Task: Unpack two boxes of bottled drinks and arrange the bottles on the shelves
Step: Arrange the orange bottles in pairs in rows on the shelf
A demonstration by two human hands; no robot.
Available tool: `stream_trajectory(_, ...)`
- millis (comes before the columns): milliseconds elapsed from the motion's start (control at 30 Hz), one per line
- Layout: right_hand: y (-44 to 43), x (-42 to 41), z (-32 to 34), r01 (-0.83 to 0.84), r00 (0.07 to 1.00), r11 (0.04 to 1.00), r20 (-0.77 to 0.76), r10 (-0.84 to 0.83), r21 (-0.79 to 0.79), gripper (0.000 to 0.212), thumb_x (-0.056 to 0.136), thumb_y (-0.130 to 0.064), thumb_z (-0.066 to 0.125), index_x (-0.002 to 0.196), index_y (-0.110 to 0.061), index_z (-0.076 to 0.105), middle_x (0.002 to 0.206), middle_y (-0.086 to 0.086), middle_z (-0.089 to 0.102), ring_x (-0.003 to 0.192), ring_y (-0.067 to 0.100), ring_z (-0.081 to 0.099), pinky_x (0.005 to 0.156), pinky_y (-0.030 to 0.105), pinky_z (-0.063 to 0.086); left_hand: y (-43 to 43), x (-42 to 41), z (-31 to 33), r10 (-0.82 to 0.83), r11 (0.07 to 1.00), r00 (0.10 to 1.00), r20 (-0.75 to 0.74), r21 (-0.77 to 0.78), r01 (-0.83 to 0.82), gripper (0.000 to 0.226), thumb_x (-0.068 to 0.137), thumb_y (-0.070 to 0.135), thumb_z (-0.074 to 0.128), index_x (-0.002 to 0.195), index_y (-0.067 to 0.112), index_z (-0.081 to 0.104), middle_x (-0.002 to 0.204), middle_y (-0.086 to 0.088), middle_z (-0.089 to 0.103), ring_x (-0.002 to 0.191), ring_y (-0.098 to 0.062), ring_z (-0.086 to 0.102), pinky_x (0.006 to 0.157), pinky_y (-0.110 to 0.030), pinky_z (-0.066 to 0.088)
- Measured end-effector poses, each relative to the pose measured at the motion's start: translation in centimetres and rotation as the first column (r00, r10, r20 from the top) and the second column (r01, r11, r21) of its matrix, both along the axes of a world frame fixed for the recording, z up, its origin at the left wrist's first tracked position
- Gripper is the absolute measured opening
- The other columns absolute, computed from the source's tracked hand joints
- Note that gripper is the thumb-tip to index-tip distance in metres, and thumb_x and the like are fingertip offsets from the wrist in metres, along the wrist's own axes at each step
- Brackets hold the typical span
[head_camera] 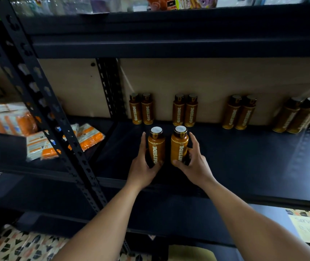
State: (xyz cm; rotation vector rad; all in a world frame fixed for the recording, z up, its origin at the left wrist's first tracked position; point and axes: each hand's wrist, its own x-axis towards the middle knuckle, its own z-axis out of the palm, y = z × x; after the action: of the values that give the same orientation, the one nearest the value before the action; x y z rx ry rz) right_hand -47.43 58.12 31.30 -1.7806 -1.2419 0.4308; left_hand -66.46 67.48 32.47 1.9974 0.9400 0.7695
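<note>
Entry: two brown bottles, upright over the dark shelf [244, 157], in front of the back row [185, 111] of paired bottles. Our left hand [143, 164] curled round the left bottle [156, 147], our right hand [195, 166] round the right bottle [179, 146] — both grips low. We judged it best to set the pair down flat, labels forward, in line with the pairs behind, and let go only once steady. Not made out: the bottle bases, behind our fingers; the boxes — out of view; the far-right pair, blurred.
</note>
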Motion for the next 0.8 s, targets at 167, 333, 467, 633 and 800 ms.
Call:
stream_trajectory(167,0.1,-0.2,0.2,-0.021,1.000,1.000,-0.014,0.021,-0.008,0.111,0.087,-0.038,0.081,0.157,-0.054,-0.004,0.142,-0.008,0.061,0.125,0.011,0.061,0.097,0.024,0.044,-0.1,0.1,0.1,-0.008,0.999,0.999,-0.034,0.032,0.010,0.105,0.092,0.038,0.073,0.155,0.054,-0.010,0.157,0.020,0.036,0.141,-0.009,0.042,0.105,-0.024,0.035)
stream_trajectory(333,-0.1,-0.4,0.5,-0.047,0.999,0.999,-0.001,0.047,-0.024,0.112,0.086,-0.039,0.081,0.154,-0.060,-0.006,0.142,-0.012,0.060,0.119,0.000,0.054,0.093,0.021,0.040,-0.1,0.3,0.1,-0.012,0.998,0.997,-0.073,0.059,0.017,0.105,0.093,0.040,0.071,0.153,0.056,-0.013,0.161,0.013,0.035,0.143,-0.013,0.041,0.106,-0.025,0.034)
stream_trajectory(467,-0.2,-0.6,0.6,-0.074,0.996,0.997,0.051,0.075,-0.024,0.116,0.086,-0.033,0.082,0.153,-0.062,-0.009,0.143,-0.014,0.058,0.122,0.001,0.058,0.102,0.026,0.047,0.1,0.3,0.2,-0.019,0.998,0.998,-0.062,0.062,0.023,0.106,0.091,0.041,0.073,0.153,0.057,-0.012,0.163,0.014,0.029,0.147,-0.010,0.034,0.111,-0.025,0.030)
stream_trajectory(633,0.0,-0.8,0.6,-0.095,0.990,0.994,0.102,0.100,-0.045,0.115,0.090,-0.033,0.078,0.153,-0.060,-0.014,0.148,-0.014,0.055,0.129,0.007,0.057,0.106,0.029,0.046,0.2,0.1,0.3,-0.006,0.997,0.997,-0.081,0.081,0.012,0.106,0.092,0.040,0.071,0.151,0.057,-0.015,0.161,0.015,0.033,0.145,-0.009,0.037,0.110,-0.024,0.030)
stream_trajectory(800,1.6,-1.4,0.9,-0.120,0.985,0.989,0.113,0.129,-0.084,0.114,0.093,-0.032,0.075,0.153,-0.058,-0.019,0.153,-0.012,0.050,0.134,0.011,0.054,0.103,0.024,0.040,1.2,-0.8,0.3,0.014,0.994,0.994,-0.105,0.106,-0.003,0.105,0.094,0.042,0.069,0.150,0.058,-0.018,0.162,0.012,0.033,0.145,-0.015,0.038,0.111,-0.029,0.032)
